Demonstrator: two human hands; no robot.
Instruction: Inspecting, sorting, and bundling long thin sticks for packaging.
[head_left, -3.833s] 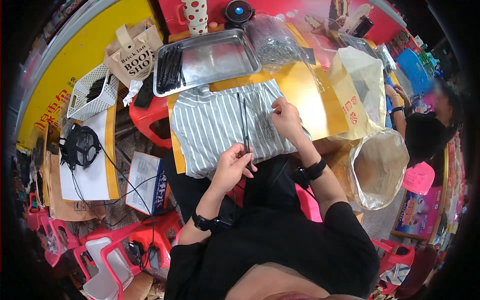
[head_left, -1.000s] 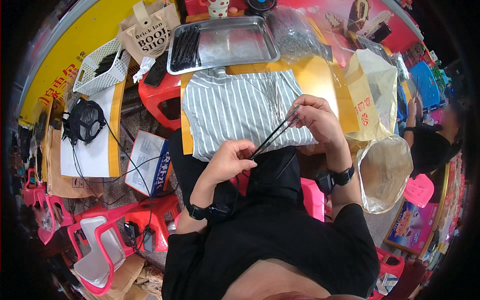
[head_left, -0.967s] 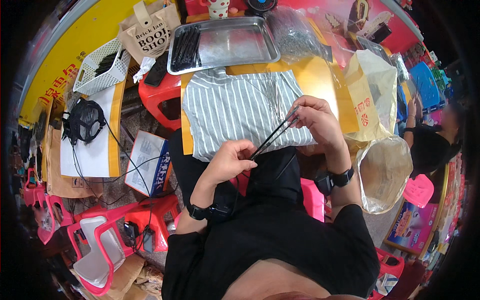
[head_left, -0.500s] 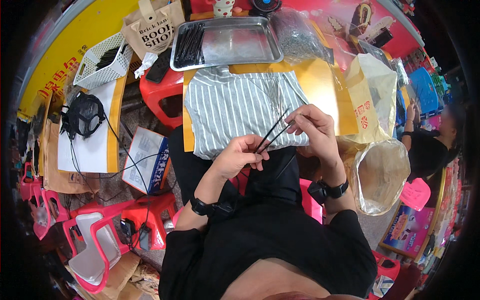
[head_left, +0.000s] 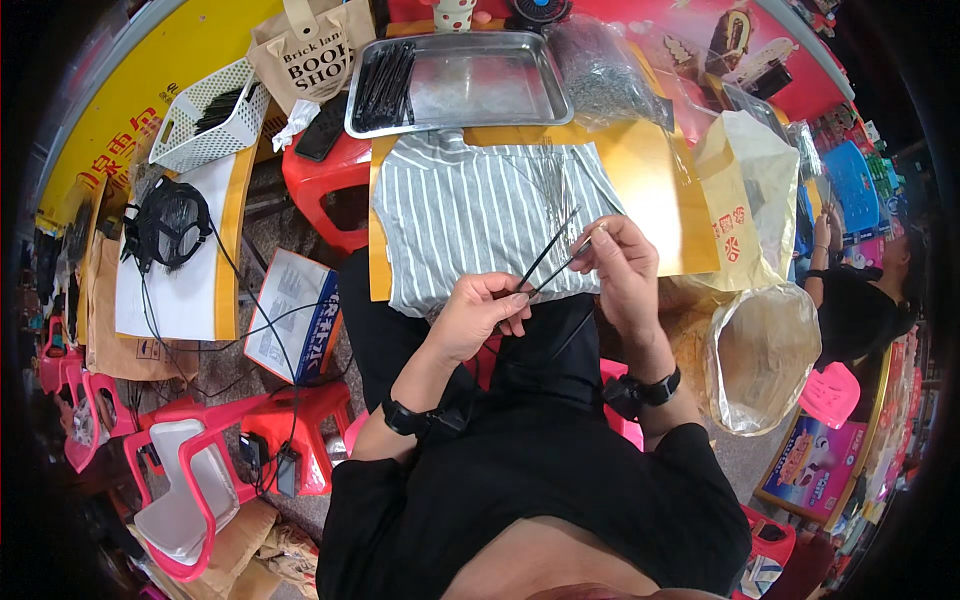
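Note:
My left hand (head_left: 482,315) is closed in a pinch around thin black cords (head_left: 556,245), which slant up and to the right from its fingers. Thumb and fingertips of my right hand (head_left: 622,262) are pinched at the upper end of one cord; any tiny part held there is too small to name. A darker length hangs in a curve below the hands, against my black trousers. Under and beyond both hands lies a grey-and-white striped cloth (head_left: 450,225). Several thin wire-like strands (head_left: 553,180) rest on its right part.
Beyond the cloth stands a metal tray (head_left: 490,115) with a bundle of black cords (head_left: 385,85) at its left. Clear plastic bags (head_left: 605,75) lie beside it. An open paper bag (head_left: 762,350) stands at right, a white basket (head_left: 205,145) at far left. Another person (head_left: 860,290) is at far right.
My right hand has shifted slightly left and down, turning more upright, still pinching the cord end. The left hand stays nearly in place with its cords.

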